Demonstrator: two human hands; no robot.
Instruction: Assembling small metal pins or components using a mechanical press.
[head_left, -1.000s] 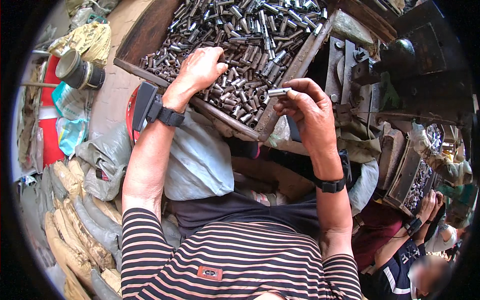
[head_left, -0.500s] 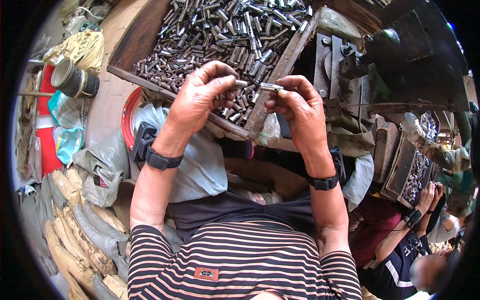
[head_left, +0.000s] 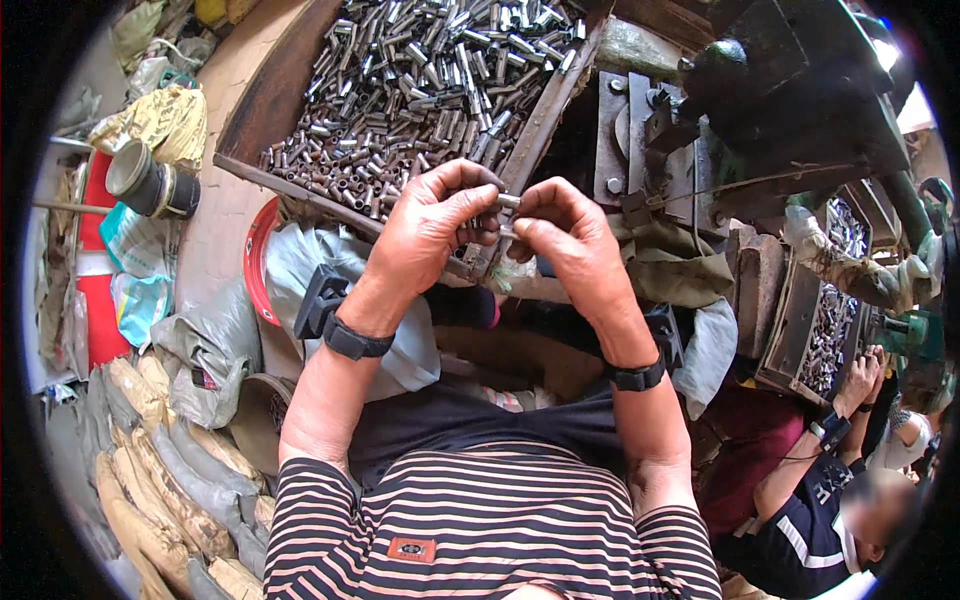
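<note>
Just over the near corner of a wooden crate (head_left: 330,200), my two hands meet fingertip to fingertip. My left hand (head_left: 425,232) is closed in a pinch on a short metal tube (head_left: 509,201), whose end shows between the fingers. Thumb and fingers of my right hand (head_left: 577,243) are pinched at the same spot, mostly covering what they hold. A second bit of bright metal (head_left: 508,232) shows lower between the hands; which hand grips it is unclear. Many loose metal tubes (head_left: 430,110) fill the crate, some shiny and some dull brown.
Dark bolted machinery (head_left: 625,130) stands right of the crate. Farther right, a co-worker's hands (head_left: 860,383) are beside another crate (head_left: 762,370) of metal parts. At left lie stacked sacks (head_left: 150,480), a grey bag (head_left: 208,340) and a red-rimmed basin (head_left: 256,262).
My hands have come together and lower, toward my body. The slotted tube seen earlier in my right fingers is now mostly hidden. The head view has shifted slightly.
</note>
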